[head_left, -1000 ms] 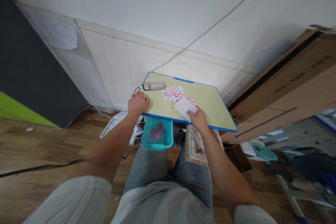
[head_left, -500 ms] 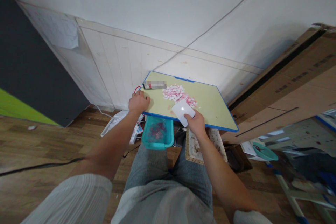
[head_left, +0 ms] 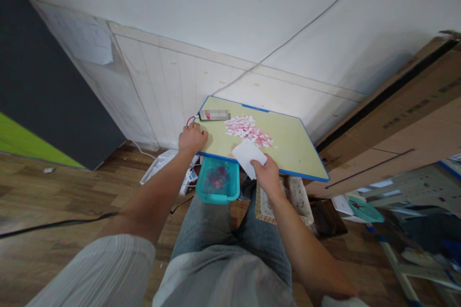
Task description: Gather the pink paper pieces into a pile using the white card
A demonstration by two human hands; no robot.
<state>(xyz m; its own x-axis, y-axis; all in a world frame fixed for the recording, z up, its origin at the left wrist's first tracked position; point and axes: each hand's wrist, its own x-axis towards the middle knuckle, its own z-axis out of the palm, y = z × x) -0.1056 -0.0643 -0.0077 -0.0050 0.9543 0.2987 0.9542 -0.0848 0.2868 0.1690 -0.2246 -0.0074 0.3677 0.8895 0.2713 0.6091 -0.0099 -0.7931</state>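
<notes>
Your left hand (head_left: 192,139) rests, fingers curled, at the left edge of the table (head_left: 288,144), probably steadying it; I cannot tell whether it grips anything. Beyond it lies a phone (head_left: 204,115), seemingly out of the way. Pink-and-white pieces (head_left: 248,129) lie heaped mid-table, just beyond the white card (head_left: 245,154) that your right hand (head_left: 265,171) pinches thumb-up, perhaps leaving its far edge free. The pale, blue-rimmed top adjoins a white wall (head_left: 234,14), with cardboard (head_left: 392,139) rightward.

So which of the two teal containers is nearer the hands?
The rectangular tub at the near edge of the board; the other, a rounded basin, lies far right.
</notes>
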